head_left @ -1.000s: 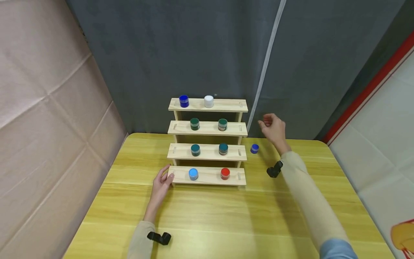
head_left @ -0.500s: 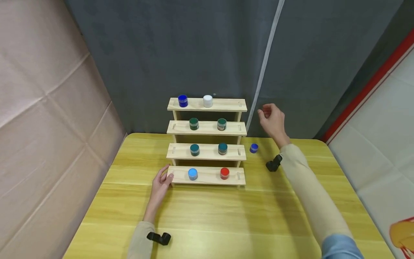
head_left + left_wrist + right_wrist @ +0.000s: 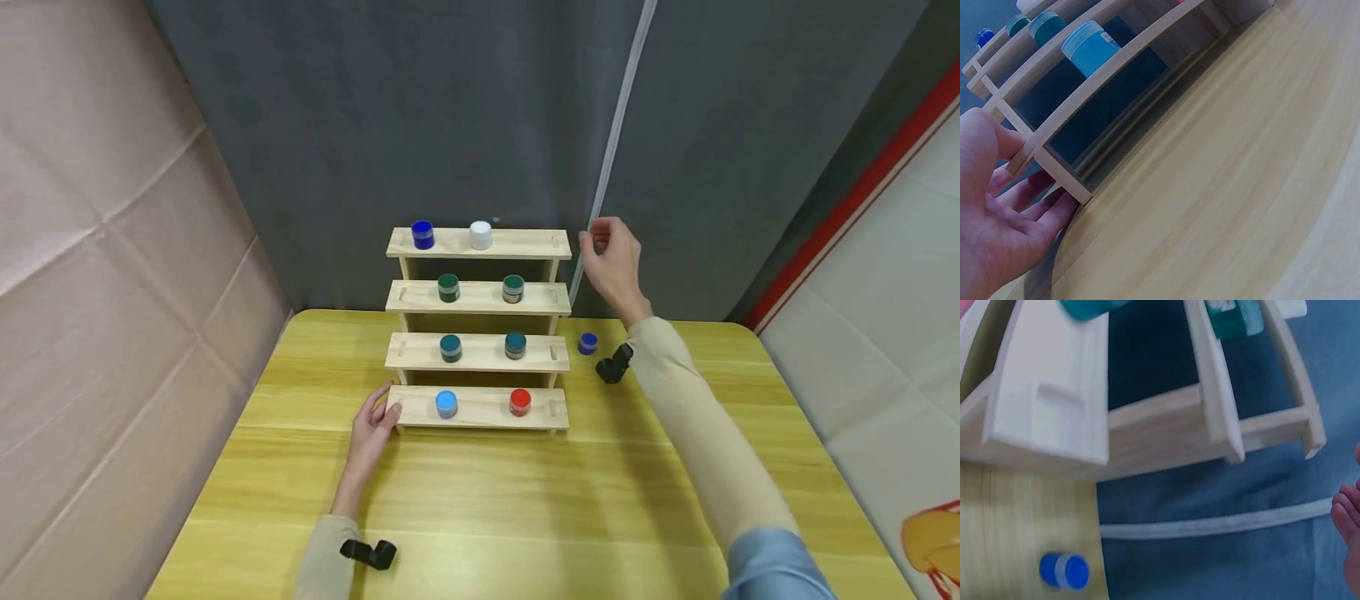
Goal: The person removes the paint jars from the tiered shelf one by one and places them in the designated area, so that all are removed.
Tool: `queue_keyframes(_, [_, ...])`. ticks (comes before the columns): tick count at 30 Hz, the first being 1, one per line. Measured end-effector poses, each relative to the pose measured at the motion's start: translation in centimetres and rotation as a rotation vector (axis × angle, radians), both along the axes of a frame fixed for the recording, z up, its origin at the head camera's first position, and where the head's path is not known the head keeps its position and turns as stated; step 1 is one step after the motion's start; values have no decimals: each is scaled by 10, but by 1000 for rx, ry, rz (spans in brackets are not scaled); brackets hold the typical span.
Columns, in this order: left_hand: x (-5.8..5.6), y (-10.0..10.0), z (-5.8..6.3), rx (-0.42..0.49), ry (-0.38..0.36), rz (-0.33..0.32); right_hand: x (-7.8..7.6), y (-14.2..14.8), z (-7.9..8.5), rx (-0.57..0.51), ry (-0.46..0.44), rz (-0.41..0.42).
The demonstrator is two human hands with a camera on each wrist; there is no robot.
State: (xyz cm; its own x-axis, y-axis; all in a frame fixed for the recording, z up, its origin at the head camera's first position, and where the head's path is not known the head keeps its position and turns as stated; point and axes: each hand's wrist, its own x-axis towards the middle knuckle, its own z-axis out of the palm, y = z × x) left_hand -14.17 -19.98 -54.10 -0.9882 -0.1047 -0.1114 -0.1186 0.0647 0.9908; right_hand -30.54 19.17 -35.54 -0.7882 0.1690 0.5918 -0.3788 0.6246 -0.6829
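Rack (image 3: 480, 298): four wooden steps standing near the far edge of the worktop (image 3: 480, 517). Each shelf has two jars set apart, probably so they don't knock each other.
Top shelf: dark blue jar (image 3: 422, 235) at the left end, white jar (image 3: 481, 235) around the middle.
Green shelf: left green jar (image 3: 448, 287) and right green jar (image 3: 513, 288), both in from the ends.
Teal shelf: left teal jar (image 3: 451, 348), right teal jar (image 3: 515, 346), same deal.
Bottom shelf: light blue jar (image 3: 446, 404) left, red jar (image 3: 520, 402) nearer the right end.
Loose blue jar: (image 3: 588, 343) on the worktop near its far edge, just right of the rack, looks upright.
Left hand: (image 3: 371, 429) gripping the bottom shelf's left end, thumb over the top, fingers down by the side piece. My guess: keeping the rack from sliding.
Right hand: (image 3: 618, 262) up beside the top shelf's right end, not touching it, fingers curled toward the thumb. Can't tell from my feeds if anything's in there.
Versus a second ago: right hand's higher and closer to the rack; left hand and all the jars haven't budged.
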Motion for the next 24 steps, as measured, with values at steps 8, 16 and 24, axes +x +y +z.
queue_keyframes(8, [0,-1,-1,3,10,-1,-6,-22,11,2,16,42])
queue_keyframes(16, [0,1,-1,30,11,1,-10,-44,19,6,4,89])
queue_keyframes(24, [-1,3,-2,31,18,1,-13,-68,23,16,-44,114])
